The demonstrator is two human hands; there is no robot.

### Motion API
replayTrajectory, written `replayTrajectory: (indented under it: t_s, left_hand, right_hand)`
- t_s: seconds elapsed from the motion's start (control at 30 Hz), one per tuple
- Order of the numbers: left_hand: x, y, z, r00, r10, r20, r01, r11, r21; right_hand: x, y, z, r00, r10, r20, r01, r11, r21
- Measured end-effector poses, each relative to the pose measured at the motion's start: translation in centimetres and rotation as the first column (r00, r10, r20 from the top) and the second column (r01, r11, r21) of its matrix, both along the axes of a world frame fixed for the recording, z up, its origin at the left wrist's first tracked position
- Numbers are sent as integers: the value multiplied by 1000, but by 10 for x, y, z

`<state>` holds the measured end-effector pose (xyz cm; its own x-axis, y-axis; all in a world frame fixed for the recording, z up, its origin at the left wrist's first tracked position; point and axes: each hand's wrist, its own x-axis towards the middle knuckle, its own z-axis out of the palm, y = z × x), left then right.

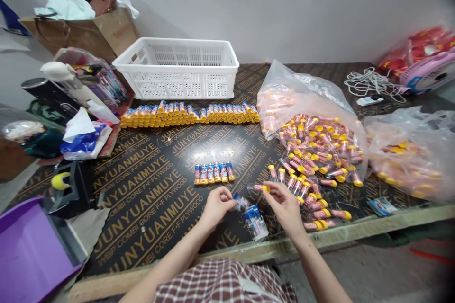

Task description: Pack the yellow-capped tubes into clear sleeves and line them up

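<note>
My left hand (218, 206) is closed, with thumb and fingertips pinched on a small blue-printed clear wrapper (240, 201). Just below it lies a stack of blue printed wrappers (255, 222) on the table. My right hand (285, 203) pinches a small clear tube with a yellow cap (261, 188) and pink contents, held tilted nearly flat. A short row of several blue-wrapped tubes (214, 173) stands ahead of my left hand. To the right spreads a heap of unwrapped yellow-capped tubes (320, 147), partly spilling from a clear plastic bag (284, 80).
Stacked blue-and-yellow tubes (159, 114) line the front of a white basket (177, 80). A tape dispenser (67, 194) and purple dustpan (28, 246) are at left. Another filled bag (412, 156), a white cable (371, 83) and a pink fan (428, 73) are at right.
</note>
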<state>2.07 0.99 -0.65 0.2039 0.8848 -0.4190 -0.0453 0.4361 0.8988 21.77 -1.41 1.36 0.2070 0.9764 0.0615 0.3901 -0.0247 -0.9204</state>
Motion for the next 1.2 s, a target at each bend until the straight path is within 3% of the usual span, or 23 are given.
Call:
replayTrajectory:
  t_s: [0.1, 0.23, 0.33, 0.57, 0.73, 0.87, 1.0, 1.2]
  left_hand:
    - [-10, 11, 13, 972, 162, 171, -142, 982, -126]
    - [-23, 24, 27, 925, 301, 234, -262, 948, -183]
    - [-28, 29, 31, 888, 373, 270, -329, 924, -194]
    - [-31, 30, 29, 851, 453, 265, -404, 888, -218]
    - [-29, 28, 28, 848, 460, 264, -410, 884, -223]
    - [-25, 26, 30, 851, 443, 283, -408, 896, -176]
    - [-23, 22, 36, 859, 375, 348, -334, 926, -175]
    - [-24, 13, 44, 915, 220, 339, -178, 972, -150]
  right_hand:
    - [-15, -1, 10, 978, -71, -194, 77, 997, 24]
    - [-30, -4, 16, 945, -53, -324, 68, 997, 35]
    - [-38, -8, 19, 968, -29, -249, 55, 994, 98]
    - [-46, -15, 18, 995, 23, 96, -54, 939, 339]
    - [-48, -15, 18, 981, 32, 194, -108, 912, 396]
    - [-53, -15, 18, 965, 158, 208, -227, 903, 365]
    - [-55, -13, 10, 945, 278, 174, -319, 903, 286]
    - [-53, -4, 3, 907, 334, 256, -404, 862, 306]
